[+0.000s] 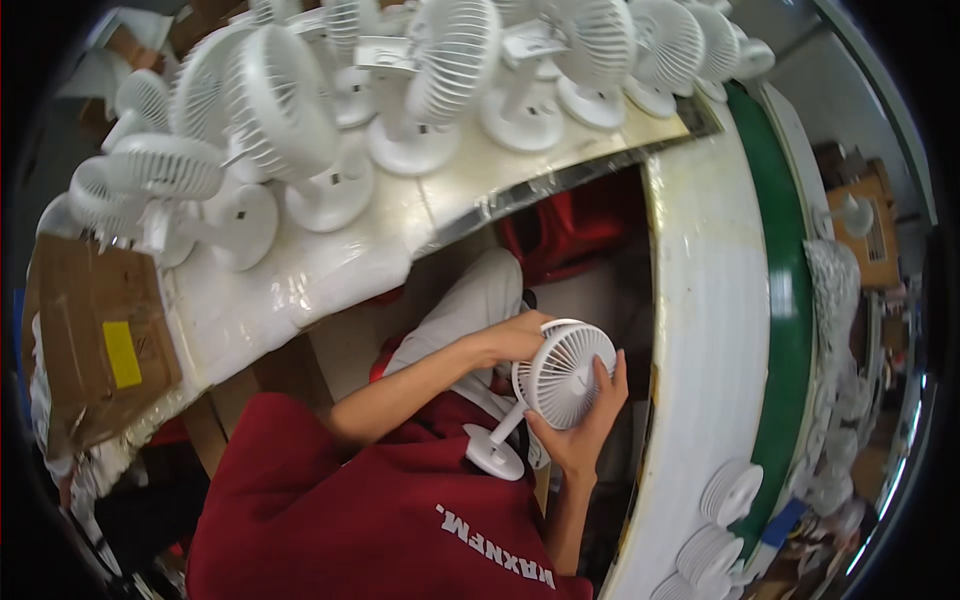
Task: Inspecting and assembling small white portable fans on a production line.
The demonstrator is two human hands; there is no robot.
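Note:
I hold a small white desk fan [562, 378] over my lap, its round grille facing up and its round foot pointing toward my red shirt. My left hand [518, 338] grips the upper left rim of the fan head. My right hand [583, 428] cups the head from below, with the fingers curled up along its right edge. Both hands are on the same fan, between the white table and the curved white bench.
Several finished white fans [300, 130] crowd the white table [330, 270] ahead. A cardboard box [95, 340] sits at the left. At the right, a curved white bench [700, 330] runs beside a green belt [790, 330], with loose white grilles [730, 490]. A red bag [570, 225] lies under the table.

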